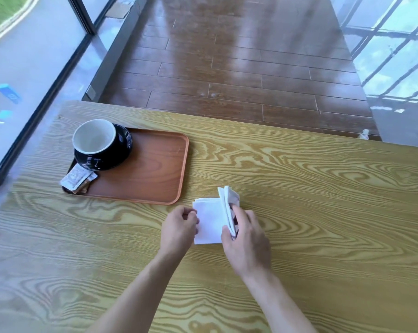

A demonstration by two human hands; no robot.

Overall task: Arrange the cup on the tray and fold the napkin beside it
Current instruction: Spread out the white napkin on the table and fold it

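Observation:
A black cup [95,138] with a white inside stands on a black saucer [121,152] at the far left corner of the brown tray [155,169]. The white napkin [209,219] lies on the table just right of the tray's near corner. My right hand [245,241] pinches the napkin's right half and lifts it up on edge. My left hand [179,227] rests at the napkin's left edge with curled fingers, touching it.
Sachets [77,180] lie on the tray's near left corner. The wooden table [323,200] stretches to the right and toward me. A glass wall [30,68] runs along the left, and dark plank floor [239,68] lies beyond the table's far edge.

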